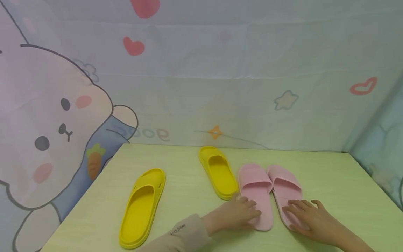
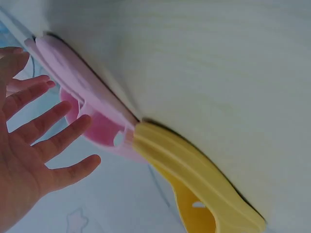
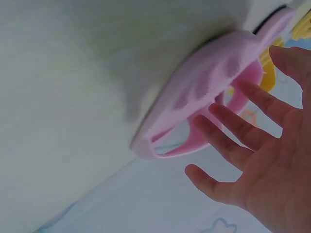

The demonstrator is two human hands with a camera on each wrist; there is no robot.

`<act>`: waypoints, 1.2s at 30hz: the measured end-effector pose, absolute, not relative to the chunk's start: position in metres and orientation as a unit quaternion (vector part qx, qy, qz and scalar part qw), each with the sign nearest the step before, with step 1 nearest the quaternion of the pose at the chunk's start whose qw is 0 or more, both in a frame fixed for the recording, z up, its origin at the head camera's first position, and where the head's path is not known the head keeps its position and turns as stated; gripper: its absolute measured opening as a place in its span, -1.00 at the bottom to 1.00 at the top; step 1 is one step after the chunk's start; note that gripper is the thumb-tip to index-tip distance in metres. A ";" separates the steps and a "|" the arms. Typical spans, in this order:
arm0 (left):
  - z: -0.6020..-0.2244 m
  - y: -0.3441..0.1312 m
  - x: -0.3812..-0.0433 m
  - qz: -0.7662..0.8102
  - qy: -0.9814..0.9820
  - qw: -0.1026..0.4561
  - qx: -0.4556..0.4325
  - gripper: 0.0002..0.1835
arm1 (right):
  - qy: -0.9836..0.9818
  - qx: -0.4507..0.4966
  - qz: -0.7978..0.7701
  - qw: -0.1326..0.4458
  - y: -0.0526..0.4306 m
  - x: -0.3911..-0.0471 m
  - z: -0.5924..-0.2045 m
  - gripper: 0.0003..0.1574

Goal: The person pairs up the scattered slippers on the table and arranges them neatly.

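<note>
Two pink slippers lie side by side on the right part of the table, toes toward the back. Over the heel of the left pink slipper (image 1: 264,215) is my left hand (image 1: 233,213), its fingers spread and relaxed. My right hand (image 1: 315,220) hovers at the heel of the right pink slipper (image 1: 284,189), fingers spread. In the left wrist view the left hand (image 2: 34,145) shows an empty palm beside the pink slipper (image 2: 82,77). Likewise, the right wrist view shows the right hand (image 3: 262,145) with nothing in it, fingertips close to a pink slipper (image 3: 194,87).
One yellow slipper (image 1: 136,210) lies alone at the left of the table (image 1: 179,189). Another yellow slipper (image 1: 223,178) sits farther back, just left of the pink pair. A printed cloth (image 1: 201,52) with a cartoon figure hangs behind the table.
</note>
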State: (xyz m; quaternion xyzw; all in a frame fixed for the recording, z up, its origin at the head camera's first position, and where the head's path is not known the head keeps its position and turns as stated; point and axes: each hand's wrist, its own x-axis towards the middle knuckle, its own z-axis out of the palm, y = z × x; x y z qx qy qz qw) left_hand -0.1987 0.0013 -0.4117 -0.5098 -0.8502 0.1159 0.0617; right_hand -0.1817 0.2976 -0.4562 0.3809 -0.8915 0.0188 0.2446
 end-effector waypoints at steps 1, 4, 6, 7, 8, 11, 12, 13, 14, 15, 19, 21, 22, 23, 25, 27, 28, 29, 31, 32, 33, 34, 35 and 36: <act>-0.410 -0.001 -0.199 0.108 -0.855 0.050 -0.504 -0.59 | -0.885 0.386 0.026 0.258 0.296 -0.184 -0.454 -0.41; -0.405 -0.009 -0.202 0.090 -0.866 0.032 -0.490 -0.59 | -0.870 0.401 0.046 0.284 0.291 -0.190 -0.448 -0.34; -0.403 -0.015 -0.204 0.083 -0.871 0.031 -0.483 -0.60 | -0.868 0.407 0.051 0.280 0.287 -0.194 -0.444 -0.37; -0.402 -0.019 -0.204 0.084 -0.873 0.036 -0.480 -0.61 | -0.868 0.410 0.052 0.275 0.284 -0.196 -0.441 -0.42; -0.401 -0.022 -0.205 0.087 -0.873 0.045 -0.478 -0.62 | -0.869 0.412 0.052 0.269 0.282 -0.197 -0.439 -0.47; -0.397 -0.034 -0.205 0.091 -0.874 0.066 -0.472 -0.65 | -0.869 0.422 0.055 0.251 0.272 -0.203 -0.433 -0.58; -0.396 -0.038 -0.205 0.089 -0.875 0.071 -0.471 -0.66 | -0.869 0.425 0.056 0.247 0.268 -0.205 -0.431 -0.60; -0.395 -0.043 -0.205 0.086 -0.876 0.076 -0.469 -0.67 | -0.868 0.429 0.060 0.243 0.264 -0.206 -0.428 -0.61; -0.395 -0.048 -0.205 0.082 -0.877 0.081 -0.467 -0.67 | -0.868 0.432 0.062 0.238 0.260 -0.208 -0.426 -0.63; -0.394 -0.053 -0.204 0.075 -0.878 0.084 -0.465 -0.67 | -0.868 0.435 0.064 0.233 0.256 -0.209 -0.424 -0.63; -0.394 -0.075 -0.203 0.057 -0.882 0.104 -0.457 -0.69 | -0.866 0.446 0.076 0.213 0.239 -0.213 -0.416 -0.61; -0.395 -0.086 -0.201 0.055 -0.881 0.122 -0.454 -0.72 | -0.860 0.456 0.084 0.214 0.231 -0.216 -0.415 -0.61; -0.395 -0.092 -0.200 0.056 -0.880 0.130 -0.453 -0.72 | -0.858 0.459 0.091 0.211 0.227 -0.217 -0.414 -0.61; -0.396 -0.098 -0.199 0.057 -0.879 0.139 -0.452 -0.73 | -0.856 0.463 0.096 0.210 0.223 -0.218 -0.413 -0.60; -0.396 -0.110 -0.196 0.058 -0.880 0.147 -0.448 -0.73 | -0.853 0.468 0.104 0.205 0.214 -0.221 -0.413 -0.60; -0.396 -0.121 -0.191 0.056 -0.882 0.150 -0.443 -0.73 | -0.857 0.467 0.110 0.189 0.205 -0.224 -0.413 -0.58; -0.397 -0.127 -0.189 0.054 -0.884 0.148 -0.439 -0.73 | -0.861 0.464 0.110 0.180 0.200 -0.225 -0.413 -0.56; -0.396 -0.132 -0.187 0.053 -0.887 0.146 -0.435 -0.72 | -0.864 0.461 0.108 0.172 0.195 -0.225 -0.412 -0.56; -0.395 -0.143 -0.183 0.046 -0.893 0.142 -0.425 -0.72 | -0.873 0.451 0.109 0.151 0.186 -0.227 -0.411 -0.58; -0.395 -0.148 -0.181 0.041 -0.896 0.140 -0.419 -0.71 | -0.877 0.446 0.110 0.140 0.181 -0.227 -0.410 -0.59; -0.395 -0.153 -0.180 0.036 -0.899 0.139 -0.413 -0.71 | -0.880 0.443 0.110 0.130 0.176 -0.227 -0.409 -0.60; -0.394 -0.158 -0.178 0.034 -0.902 0.140 -0.407 -0.70 | -0.882 0.441 0.112 0.121 0.172 -0.228 -0.409 -0.61; -0.393 -0.163 -0.177 0.030 -0.905 0.141 -0.401 -0.70 | -0.884 0.440 0.114 0.113 0.168 -0.229 -0.408 -0.61; -0.393 -0.169 -0.175 0.028 -0.907 0.143 -0.394 -0.70 | -0.884 0.440 0.115 0.108 0.164 -0.230 -0.408 -0.61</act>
